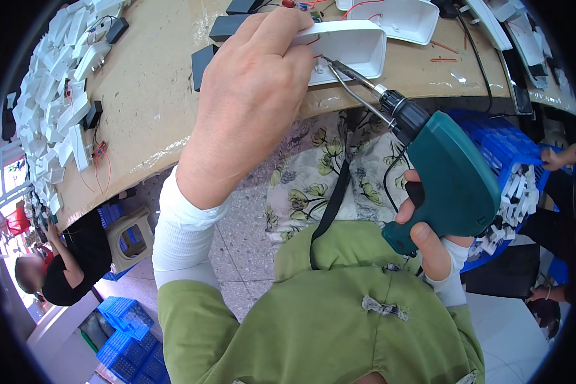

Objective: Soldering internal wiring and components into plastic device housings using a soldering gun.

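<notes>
My left hand (pixel 256 89) is closed over the left end of an open white plastic housing (pixel 365 48) near the table's front edge. Its fingertips are partly hidden behind the housing's far wall. Inside the housing, short red wire ends (pixel 316 56) show beside my fingers. My right hand (pixel 432 249) grips the handle of a dark green soldering gun (pixel 457 173), with a finger on its black trigger. The gun's tip reaches into the housing, close to a red wire end; whether they touch I cannot tell. A thin metal tube runs beside the tip.
A second white housing (pixel 406 22) lies behind the first. Black blocks (pixel 229 27) sit by my left hand. White plastic parts (pixel 51 96) are heaped at left; a blue crate (pixel 512 147) holds more at right, near another person's hand (pixel 560 157). Another person (pixel 80 256) works far left.
</notes>
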Action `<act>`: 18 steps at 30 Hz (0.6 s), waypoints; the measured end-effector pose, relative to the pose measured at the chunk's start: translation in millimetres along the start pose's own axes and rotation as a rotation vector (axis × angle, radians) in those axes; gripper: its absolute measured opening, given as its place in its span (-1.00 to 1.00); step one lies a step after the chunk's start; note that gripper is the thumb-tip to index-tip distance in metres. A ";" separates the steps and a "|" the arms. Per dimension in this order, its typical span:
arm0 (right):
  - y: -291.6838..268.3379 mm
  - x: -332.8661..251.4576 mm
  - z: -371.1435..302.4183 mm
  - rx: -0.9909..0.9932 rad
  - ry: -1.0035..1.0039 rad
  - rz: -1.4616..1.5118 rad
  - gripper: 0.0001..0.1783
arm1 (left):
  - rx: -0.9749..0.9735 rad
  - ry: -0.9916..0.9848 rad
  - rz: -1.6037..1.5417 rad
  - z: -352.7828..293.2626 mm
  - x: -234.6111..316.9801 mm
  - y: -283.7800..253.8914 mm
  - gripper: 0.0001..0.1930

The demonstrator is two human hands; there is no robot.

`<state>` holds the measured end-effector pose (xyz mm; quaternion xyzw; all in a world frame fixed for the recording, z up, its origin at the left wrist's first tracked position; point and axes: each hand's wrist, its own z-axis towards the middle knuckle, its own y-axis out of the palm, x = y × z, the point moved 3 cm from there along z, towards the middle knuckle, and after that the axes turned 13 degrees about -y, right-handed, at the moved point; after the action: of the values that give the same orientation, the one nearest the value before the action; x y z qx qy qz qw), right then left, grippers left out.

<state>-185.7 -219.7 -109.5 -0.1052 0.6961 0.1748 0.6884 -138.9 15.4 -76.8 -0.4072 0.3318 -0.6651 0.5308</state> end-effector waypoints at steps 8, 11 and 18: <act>-4.0 -1.2 -1.1 0.027 -0.056 0.023 -0.26 | -0.018 -0.002 0.007 0.4 1.0 -0.4 -0.95; -2.5 -2.3 -1.8 0.058 -0.052 0.028 -0.25 | -0.010 0.002 0.007 1.2 1.2 -0.3 -0.94; -7.3 1.8 -2.4 -0.002 -0.082 0.147 -0.30 | -0.004 0.000 0.024 0.8 1.4 0.4 -0.94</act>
<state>-185.2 -227.2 -112.0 -0.0471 0.6732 0.2298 0.7013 -138.1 14.0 -76.5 -0.4042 0.3380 -0.6578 0.5382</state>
